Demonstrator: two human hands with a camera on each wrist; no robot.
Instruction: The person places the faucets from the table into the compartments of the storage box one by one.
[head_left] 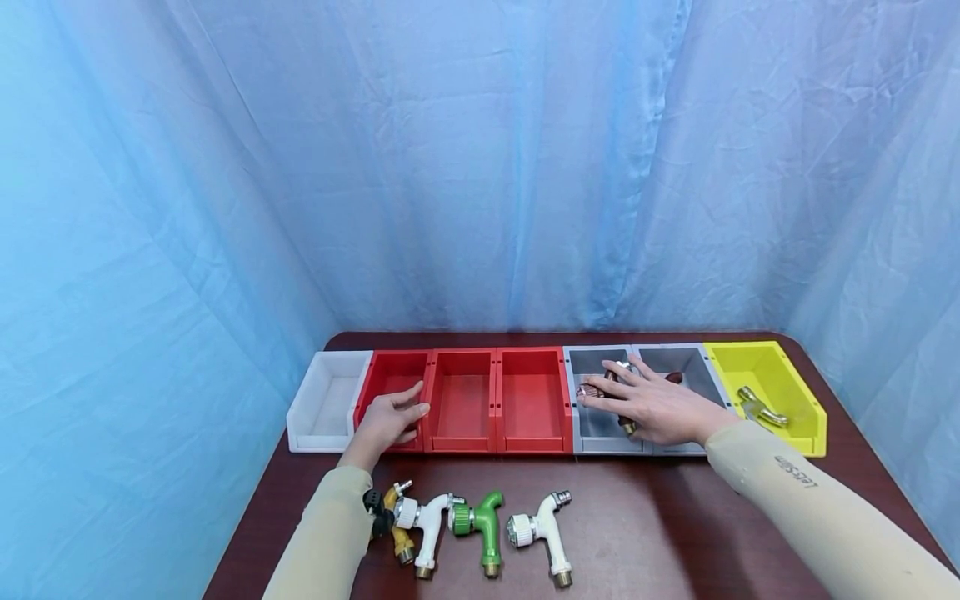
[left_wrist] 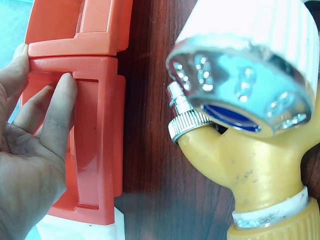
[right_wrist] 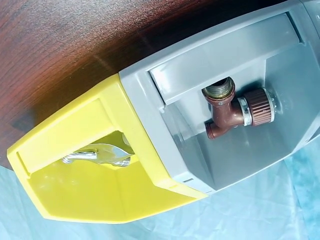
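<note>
My right hand (head_left: pixel 652 407) is over the two grey bins, its fingers spread across a brown tap (head_left: pixel 592 390) that it grips above the left grey bin (head_left: pixel 600 435). The thumb is hidden under the hand. Another brown tap (right_wrist: pixel 227 112) lies in the right grey bin (right_wrist: pixel 200 60). My left hand (head_left: pixel 386 425) is at the leftmost red bin (head_left: pixel 401 362). In the left wrist view its fingers (left_wrist: pixel 60 110) are loosely bent by the bin's front lip, with the thumb near the divider; they hold nothing.
On the table (head_left: pixel 622 533) lie a yellow tap (head_left: pixel 403 542), a white tap (head_left: pixel 429 529), a green tap (head_left: pixel 487 533) and another white tap (head_left: pixel 551 537). A yellow bin (head_left: pixel 806 408) holds a chrome tap (head_left: pixel 757 408). At the left end stands a white bin (head_left: pixel 322 442).
</note>
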